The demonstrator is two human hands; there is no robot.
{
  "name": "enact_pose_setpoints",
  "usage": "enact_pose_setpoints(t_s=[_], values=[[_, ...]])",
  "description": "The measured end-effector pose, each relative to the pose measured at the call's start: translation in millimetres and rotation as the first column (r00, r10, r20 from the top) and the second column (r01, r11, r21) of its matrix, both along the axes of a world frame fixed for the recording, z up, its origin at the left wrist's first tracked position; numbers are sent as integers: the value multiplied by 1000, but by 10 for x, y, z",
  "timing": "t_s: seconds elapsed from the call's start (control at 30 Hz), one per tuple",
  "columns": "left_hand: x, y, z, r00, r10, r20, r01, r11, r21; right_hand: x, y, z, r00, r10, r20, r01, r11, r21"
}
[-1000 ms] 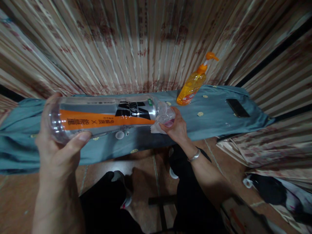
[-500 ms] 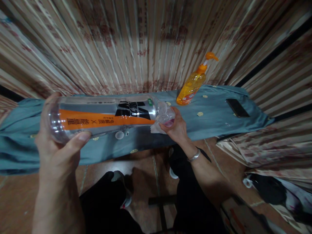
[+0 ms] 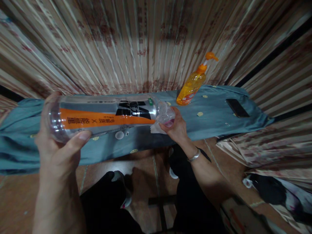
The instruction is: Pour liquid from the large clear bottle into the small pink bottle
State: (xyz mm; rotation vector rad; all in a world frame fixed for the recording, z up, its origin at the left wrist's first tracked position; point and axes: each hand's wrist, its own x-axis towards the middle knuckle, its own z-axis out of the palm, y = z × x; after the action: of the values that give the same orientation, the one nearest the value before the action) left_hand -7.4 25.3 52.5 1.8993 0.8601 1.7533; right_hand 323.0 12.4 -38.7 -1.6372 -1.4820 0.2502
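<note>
A large clear plastic bottle (image 3: 104, 115) with an orange and black label lies nearly level above the cloth, its neck to the right. My left hand (image 3: 57, 136) is wrapped around its base, thumb along the near side. At the neck end, my right hand (image 3: 176, 128) has its fingers closed on a small clear plastic container (image 3: 168, 117) with a pinkish part. This container meets the bottle's neck; whether it fits over it or only touches I cannot tell. White tissue (image 3: 158, 128) shows below my right fingers. A round whitish cap (image 3: 119, 135) rests beneath the bottle.
A blue-green cloth (image 3: 209, 122) covers the long narrow table. On it, behind my right hand, stands an orange pump bottle (image 3: 191, 86). A black phone (image 3: 237, 108) lies farther right. Striped curtains (image 3: 136, 45) hang close behind, and dark frame bars (image 3: 273, 55) cross at the right.
</note>
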Motion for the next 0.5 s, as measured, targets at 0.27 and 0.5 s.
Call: enact_pose_setpoints(t_s=[0.27, 0.5], values=[[0, -27, -22, 999, 26, 33, -23, 996, -82, -10, -5, 16, 1000, -6, 7, 6, 1000, 11], [67, -40, 5, 999, 34, 26, -31, 991, -133, -26, -11, 54, 1000, -24, 11, 24, 1000, -8]])
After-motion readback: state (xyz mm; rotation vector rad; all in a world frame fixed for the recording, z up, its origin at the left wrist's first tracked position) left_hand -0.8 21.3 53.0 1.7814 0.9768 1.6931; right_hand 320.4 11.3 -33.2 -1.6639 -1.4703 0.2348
